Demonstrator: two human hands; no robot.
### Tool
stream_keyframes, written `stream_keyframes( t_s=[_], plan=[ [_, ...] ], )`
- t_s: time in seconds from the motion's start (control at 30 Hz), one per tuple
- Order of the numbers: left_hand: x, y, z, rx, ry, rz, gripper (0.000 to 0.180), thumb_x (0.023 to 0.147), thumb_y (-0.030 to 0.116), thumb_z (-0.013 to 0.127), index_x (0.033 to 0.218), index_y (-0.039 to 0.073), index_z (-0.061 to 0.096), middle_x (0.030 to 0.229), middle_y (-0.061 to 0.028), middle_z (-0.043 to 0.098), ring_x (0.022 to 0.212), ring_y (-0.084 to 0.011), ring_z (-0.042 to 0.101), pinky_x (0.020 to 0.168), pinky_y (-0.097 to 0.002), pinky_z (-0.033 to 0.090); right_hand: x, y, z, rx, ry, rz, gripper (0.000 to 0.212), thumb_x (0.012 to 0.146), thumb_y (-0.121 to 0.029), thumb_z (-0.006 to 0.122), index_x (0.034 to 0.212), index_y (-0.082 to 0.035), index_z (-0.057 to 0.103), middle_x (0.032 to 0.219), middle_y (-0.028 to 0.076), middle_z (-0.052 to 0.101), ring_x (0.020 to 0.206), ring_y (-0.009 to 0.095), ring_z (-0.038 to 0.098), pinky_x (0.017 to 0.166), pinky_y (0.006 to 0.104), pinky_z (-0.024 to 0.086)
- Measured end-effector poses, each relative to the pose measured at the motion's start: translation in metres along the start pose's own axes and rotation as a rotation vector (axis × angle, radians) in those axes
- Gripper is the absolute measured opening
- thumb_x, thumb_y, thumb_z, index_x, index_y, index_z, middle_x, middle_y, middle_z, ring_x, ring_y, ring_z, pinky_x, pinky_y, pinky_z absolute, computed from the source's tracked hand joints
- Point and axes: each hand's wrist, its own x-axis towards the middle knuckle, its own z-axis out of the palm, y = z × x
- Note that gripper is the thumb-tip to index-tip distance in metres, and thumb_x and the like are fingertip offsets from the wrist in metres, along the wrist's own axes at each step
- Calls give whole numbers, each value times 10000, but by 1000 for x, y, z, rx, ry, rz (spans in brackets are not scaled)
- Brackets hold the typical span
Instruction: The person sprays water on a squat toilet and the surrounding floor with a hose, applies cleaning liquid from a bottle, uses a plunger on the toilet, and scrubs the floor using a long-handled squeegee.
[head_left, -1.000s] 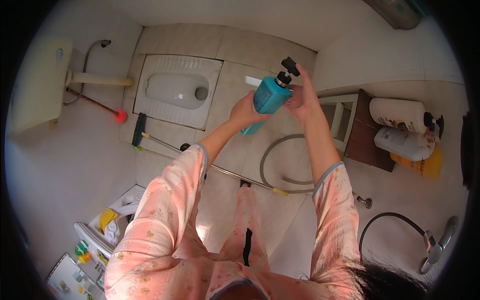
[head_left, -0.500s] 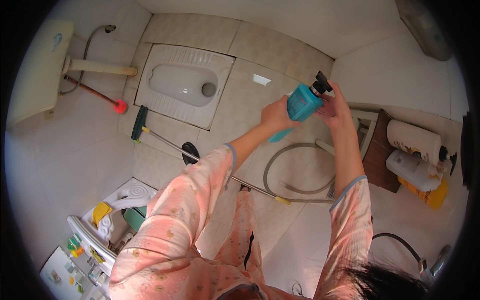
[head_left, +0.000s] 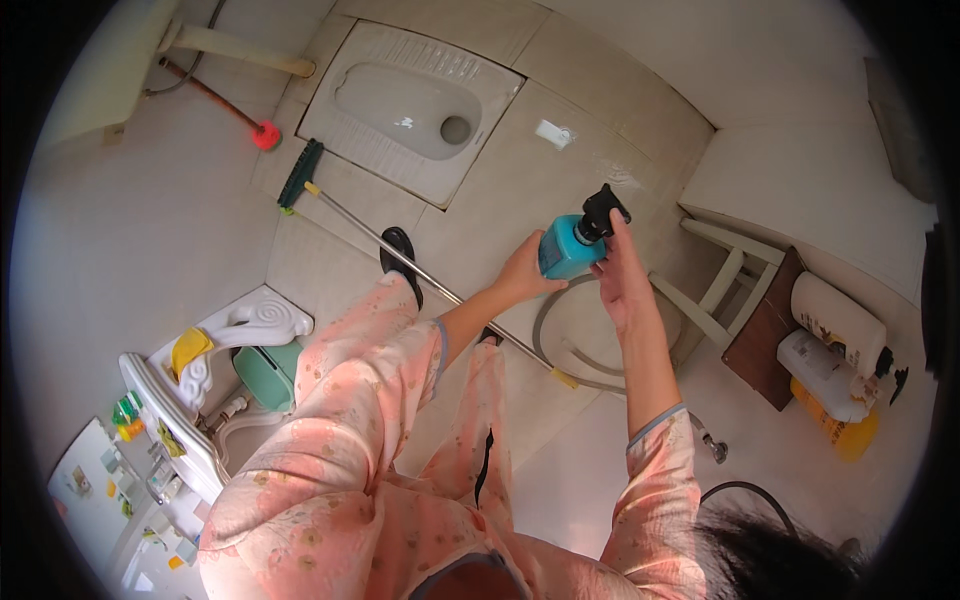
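Note:
A teal pump bottle (head_left: 567, 249) with a black pump head (head_left: 604, 213) hangs tilted in the air above the tiled floor. My left hand (head_left: 527, 268) grips its body from the left, fingers wrapped round the side. At the neck, my right hand (head_left: 622, 280) is closed on the upper part, with the thumb against the pump head. Part of the right fingers is hidden behind the bottle. A squat toilet (head_left: 330, 110) lies beyond my hands, to the left.
A long-handled floor brush (head_left: 375, 238) lies across the floor by my slippered foot (head_left: 400, 255). Right of me, a stool (head_left: 765, 330) carries large bottles (head_left: 835, 310); a grey hose (head_left: 545, 330) coils beside it. At left are a washbasin (head_left: 150, 400) and a red-headed toilet brush (head_left: 266, 135).
The view has shifted, and the bottle sits lower and slightly left in it, its pump head turned more toward me. A wet-looking splash shows on the floor beyond it. My left foot has come into view.

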Motion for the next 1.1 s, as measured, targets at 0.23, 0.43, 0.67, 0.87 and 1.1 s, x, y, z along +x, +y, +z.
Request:
stream_keyframes(
  t_s=[0.23,0.43,0.67,0.87,1.1],
  plan=[
    [-60,-90,-47,-273,296,-214,767,562,277,824,1151,24,403,1071,-148,549,1010,-263,547,863,-365,434,37,59,135,-435,-61,195,882,670,-633,629,1255,7,474,1314,168,424,1272,259,311,1052,408,168],
    [-55,-140,-92,-545,560,-173,794,569,241,826,1184,2,386,1115,-137,535,1046,-240,531,893,-356,427,102,107,227,-759,-122,20,856,666,-610,628,1087,130,526,1050,199,577,954,269,571,829,351,437],
    [-58,-166,-134,-493,612,-329,874,518,288,850,1210,-1,401,1110,-145,570,1019,-253,567,881,-349,452,117,112,280,-906,-147,30,647,671,-533,660,909,69,637,960,144,580,901,211,516,830,345,388],
    [-66,-169,-121,-416,675,-364,900,517,327,837,1225,14,377,1118,-167,567,1037,-302,562,880,-377,451,92,108,283,-949,-250,98,773,701,-607,618,1102,53,583,1107,143,547,1076,227,479,953,343,328],
    [-73,-111,-114,-108,616,-134,737,561,150,796,1174,18,407,1183,-182,444,1079,-351,490,884,-394,436,42,114,181,-723,-433,-501,708,683,-372,772,1202,-13,452,1193,133,488,1138,238,456,984,355,331]
  ],
)
